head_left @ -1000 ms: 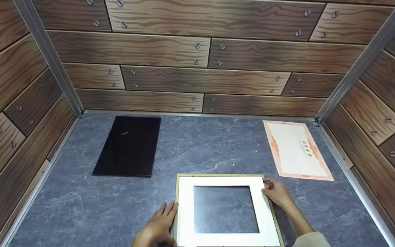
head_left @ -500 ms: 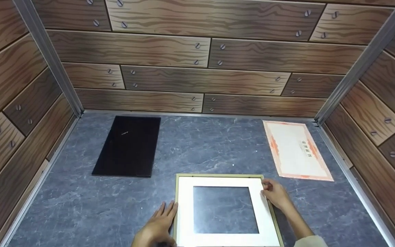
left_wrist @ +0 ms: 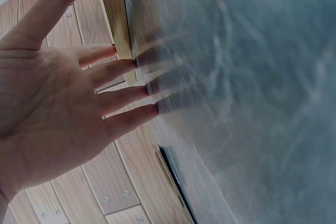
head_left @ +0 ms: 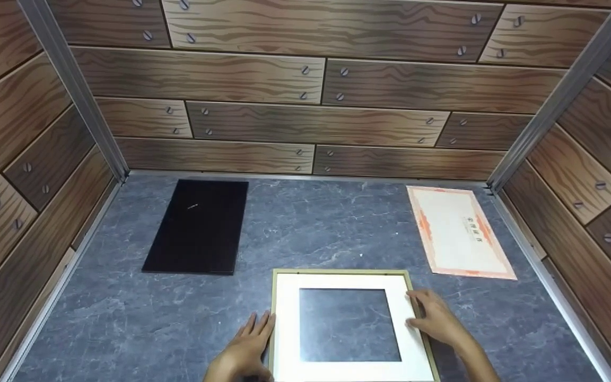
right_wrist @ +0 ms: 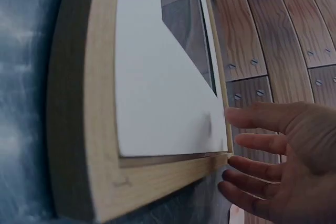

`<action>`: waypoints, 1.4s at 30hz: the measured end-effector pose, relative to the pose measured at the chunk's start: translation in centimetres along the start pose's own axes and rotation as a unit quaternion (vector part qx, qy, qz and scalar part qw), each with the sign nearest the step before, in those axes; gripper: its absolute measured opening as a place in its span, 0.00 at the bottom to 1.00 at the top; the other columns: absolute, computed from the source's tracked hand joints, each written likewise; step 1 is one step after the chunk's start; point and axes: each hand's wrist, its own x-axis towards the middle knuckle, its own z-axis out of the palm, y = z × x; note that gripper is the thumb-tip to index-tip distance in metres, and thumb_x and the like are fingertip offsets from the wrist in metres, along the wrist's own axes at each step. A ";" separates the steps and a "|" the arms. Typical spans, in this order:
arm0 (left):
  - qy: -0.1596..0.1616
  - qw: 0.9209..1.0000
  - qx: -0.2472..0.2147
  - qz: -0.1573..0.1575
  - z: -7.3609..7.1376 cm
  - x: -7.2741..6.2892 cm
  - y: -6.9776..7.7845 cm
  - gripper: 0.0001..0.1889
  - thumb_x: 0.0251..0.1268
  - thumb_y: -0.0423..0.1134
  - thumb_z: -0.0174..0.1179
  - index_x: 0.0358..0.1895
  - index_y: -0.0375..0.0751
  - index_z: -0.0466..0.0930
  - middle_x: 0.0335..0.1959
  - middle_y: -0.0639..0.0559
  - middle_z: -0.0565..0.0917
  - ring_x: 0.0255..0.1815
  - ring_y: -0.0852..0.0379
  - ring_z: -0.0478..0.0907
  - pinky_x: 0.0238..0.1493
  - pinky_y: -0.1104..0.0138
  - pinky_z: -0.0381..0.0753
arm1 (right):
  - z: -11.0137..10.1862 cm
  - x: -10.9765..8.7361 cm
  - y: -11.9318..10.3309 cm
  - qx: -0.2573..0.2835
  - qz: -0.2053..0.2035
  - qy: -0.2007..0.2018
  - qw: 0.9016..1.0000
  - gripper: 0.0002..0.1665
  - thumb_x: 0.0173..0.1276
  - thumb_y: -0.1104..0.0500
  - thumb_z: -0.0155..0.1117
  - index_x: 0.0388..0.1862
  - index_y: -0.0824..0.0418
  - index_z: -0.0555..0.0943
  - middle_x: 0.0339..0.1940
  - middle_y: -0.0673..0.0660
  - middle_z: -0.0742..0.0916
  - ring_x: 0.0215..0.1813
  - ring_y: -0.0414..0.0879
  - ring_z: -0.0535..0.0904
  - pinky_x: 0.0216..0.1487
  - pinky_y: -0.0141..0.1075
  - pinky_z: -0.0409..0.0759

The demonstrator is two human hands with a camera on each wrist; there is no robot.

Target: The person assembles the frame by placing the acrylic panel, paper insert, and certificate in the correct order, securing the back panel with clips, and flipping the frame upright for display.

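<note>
A wooden picture frame (head_left: 337, 271) lies flat on the tabletop at the lower middle of the head view. Inside it sits a white mat board (head_left: 287, 323) whose rectangular window shows the grey surface below. My left hand (head_left: 244, 347), fingers straight, rests against the frame's left side; the left wrist view shows its fingertips (left_wrist: 152, 109) on the tabletop beside the wood. At the right side, my right hand (head_left: 438, 321) touches the edge with thumb and forefinger spread apart. In the right wrist view, its fingers (right_wrist: 257, 142) reach the frame's corner, beside the white mat board (right_wrist: 152, 93).
A black panel (head_left: 199, 228) lies at the back left of the grey marbled tabletop (head_left: 321, 223). Toward the back right lies a certificate sheet (head_left: 459, 233) with an orange-pink border. Wood-patterned walls (head_left: 263, 119) enclose the back and both sides.
My right hand has slid down along the frame's right edge from near its upper corner, and its fingers have spread. My left hand and the frame stay where they were.
</note>
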 end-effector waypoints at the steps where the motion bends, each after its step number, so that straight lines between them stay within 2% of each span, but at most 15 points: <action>1: 0.000 1.000 0.001 -0.001 0.0 0.0 0.0 0.58 0.35 0.43 0.76 0.70 0.31 0.46 0.70 0.34 0.48 0.69 0.32 0.39 0.62 0.42 0.45 | -0.1 -0.6 0.1 0.000 0.004 -0.019 1.000 0.39 0.46 0.61 0.74 0.58 0.69 0.71 0.53 0.67 0.74 0.54 0.64 0.69 0.50 0.56 0.70; 4: 0.002 1.000 0.003 -0.001 0.1 0.0 0.1 0.58 0.35 0.42 0.76 0.70 0.31 0.47 0.70 0.34 0.48 0.68 0.32 0.40 0.62 0.42 0.46 | -0.3 -2.6 0.7 0.014 0.003 -0.081 0.997 0.49 0.47 0.53 0.75 0.64 0.72 0.64 0.60 0.74 0.67 0.60 0.72 0.60 0.53 0.64 0.62; 7: 0.000 1.000 0.004 -0.003 0.0 0.0 0.1 0.58 0.35 0.42 0.76 0.70 0.31 0.47 0.70 0.34 0.48 0.68 0.32 0.39 0.62 0.42 0.46 | -0.2 -4.5 1.4 0.049 -0.010 -0.137 0.989 0.58 0.50 0.48 0.73 0.68 0.75 0.53 0.64 0.79 0.58 0.62 0.78 0.51 0.51 0.69 0.57; 11: 0.003 1.000 0.005 0.001 0.0 0.0 0.1 0.58 0.35 0.42 0.76 0.70 0.31 0.46 0.70 0.34 0.48 0.68 0.32 0.39 0.62 0.41 0.46 | 0.3 -6.0 2.3 0.081 -0.046 -0.175 0.980 0.62 0.54 0.45 0.69 0.69 0.77 0.42 0.65 0.82 0.51 0.61 0.81 0.45 0.46 0.73 0.56; 15: 0.006 1.000 0.009 0.002 0.0 0.1 0.0 0.58 0.35 0.43 0.76 0.70 0.31 0.46 0.70 0.34 0.48 0.68 0.32 0.39 0.62 0.41 0.46 | 0.8 -6.4 2.9 0.069 -0.063 -0.169 0.981 0.63 0.54 0.46 0.70 0.67 0.79 0.41 0.64 0.83 0.50 0.61 0.82 0.44 0.44 0.73 0.58; 22: 0.023 0.999 0.026 0.015 0.2 -0.2 0.3 0.59 0.31 0.42 0.77 0.70 0.29 0.48 0.70 0.33 0.50 0.68 0.30 0.41 0.61 0.41 0.49 | 0.9 -6.5 2.8 0.065 -0.021 -0.169 0.983 0.61 0.56 0.44 0.67 0.69 0.75 0.43 0.66 0.80 0.51 0.63 0.79 0.44 0.46 0.72 0.58; 28: 0.003 1.000 0.010 0.006 0.0 -0.1 0.3 0.58 0.35 0.42 0.76 0.70 0.30 0.47 0.70 0.33 0.48 0.68 0.30 0.39 0.61 0.40 0.47 | 1.3 -6.6 2.4 0.060 0.041 -0.148 0.986 0.60 0.54 0.46 0.69 0.71 0.72 0.45 0.67 0.78 0.53 0.64 0.77 0.44 0.50 0.71 0.54; 30: -0.001 1.000 0.008 0.005 -0.1 0.0 0.3 0.57 0.36 0.42 0.76 0.70 0.30 0.47 0.70 0.33 0.47 0.68 0.31 0.39 0.61 0.40 0.47 | 1.4 -6.6 2.3 0.059 0.050 -0.143 0.987 0.60 0.53 0.47 0.70 0.71 0.72 0.46 0.67 0.78 0.53 0.64 0.77 0.44 0.51 0.71 0.54; 38: 0.004 1.000 0.017 0.007 -0.1 0.0 0.4 0.58 0.35 0.42 0.76 0.70 0.30 0.48 0.70 0.33 0.49 0.68 0.31 0.40 0.61 0.41 0.48 | 1.4 -6.7 2.4 0.058 0.056 -0.139 0.987 0.62 0.49 0.46 0.73 0.70 0.72 0.47 0.67 0.77 0.53 0.65 0.76 0.44 0.52 0.70 0.53; 42: 0.006 1.000 0.018 0.004 0.0 0.0 0.4 0.58 0.34 0.42 0.76 0.69 0.29 0.48 0.70 0.33 0.49 0.68 0.31 0.40 0.61 0.40 0.48 | 1.4 -6.8 2.3 0.066 0.055 -0.142 0.986 0.57 0.57 0.45 0.67 0.72 0.69 0.47 0.69 0.74 0.52 0.66 0.74 0.42 0.53 0.71 0.50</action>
